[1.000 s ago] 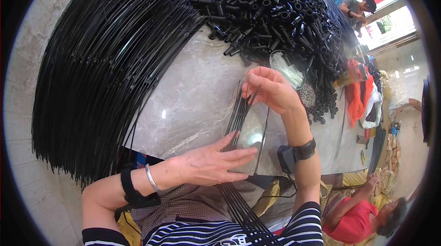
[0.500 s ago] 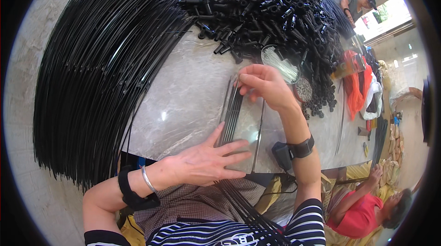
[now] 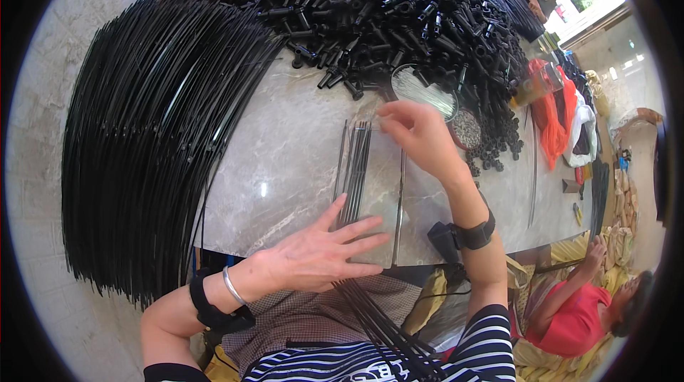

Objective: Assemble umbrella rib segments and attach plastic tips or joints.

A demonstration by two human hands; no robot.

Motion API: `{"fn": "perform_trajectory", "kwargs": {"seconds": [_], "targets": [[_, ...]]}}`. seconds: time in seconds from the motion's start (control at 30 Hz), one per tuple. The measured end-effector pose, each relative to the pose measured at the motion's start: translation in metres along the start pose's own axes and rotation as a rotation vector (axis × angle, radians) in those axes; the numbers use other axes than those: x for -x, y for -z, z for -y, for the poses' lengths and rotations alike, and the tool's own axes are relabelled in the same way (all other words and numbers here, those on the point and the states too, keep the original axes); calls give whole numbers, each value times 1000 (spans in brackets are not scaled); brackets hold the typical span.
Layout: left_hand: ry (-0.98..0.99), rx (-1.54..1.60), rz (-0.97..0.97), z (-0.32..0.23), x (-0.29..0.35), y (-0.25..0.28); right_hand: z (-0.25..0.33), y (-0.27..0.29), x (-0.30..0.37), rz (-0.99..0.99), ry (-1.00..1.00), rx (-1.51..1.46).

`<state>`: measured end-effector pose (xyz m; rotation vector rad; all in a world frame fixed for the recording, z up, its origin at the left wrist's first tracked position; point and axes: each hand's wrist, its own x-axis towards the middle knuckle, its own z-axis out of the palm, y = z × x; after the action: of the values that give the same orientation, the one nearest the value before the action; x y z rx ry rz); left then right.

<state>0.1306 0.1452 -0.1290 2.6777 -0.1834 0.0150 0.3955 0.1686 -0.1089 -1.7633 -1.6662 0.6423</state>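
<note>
Several thin black rods (image 3: 358,164) lie side by side on the grey marbled table, their far ends fanned slightly apart. My left hand (image 3: 317,248) rests across them, fingers spread, and their near ends run out below it over my lap. At the far ends of the rods is my right hand (image 3: 425,141), thumb and forefinger pinched together. Whatever it pinches is too small and blurred to make out. Beyond that hand stands a round dish (image 3: 394,77) of thin whitish sticks, with a small bowl (image 3: 476,141) of tiny grey pieces beside it.
A large sheaf of black rods (image 3: 153,147) covers the table's left side. Black tubular fittings (image 3: 399,11) are heaped at the back. Red bags (image 3: 548,125) and a jar (image 3: 536,86) stand to the right. Two people work nearby, one in a red shirt (image 3: 566,318).
My right hand has shifted slightly right from the rods' far ends, which now show more openly and spread. My left hand stays spread over the rods. The view has tilted a little.
</note>
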Motion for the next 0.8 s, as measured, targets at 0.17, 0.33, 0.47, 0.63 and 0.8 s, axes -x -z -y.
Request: {"fn": "perform_trajectory", "kwargs": {"seconds": [0.17, 0.33, 0.47, 0.63, 0.8], "targets": [[25, -8, -7, -1, 0, -2, -1, -3, 14, -70, 172, 451], [41, -20, -9, -2, -1, 0, -7, -12, 11, -68, 226, 544], [46, -21, -3, -3, -2, 2, -8, -14, 9, -47, 288, 655], [46, -60, 17, -3, -1, 1, -3, -16, 14, -52, 269, 645], [69, -62, 56, -4, -5, 5, -10, -16, 12, -87, 328, 527]]}}
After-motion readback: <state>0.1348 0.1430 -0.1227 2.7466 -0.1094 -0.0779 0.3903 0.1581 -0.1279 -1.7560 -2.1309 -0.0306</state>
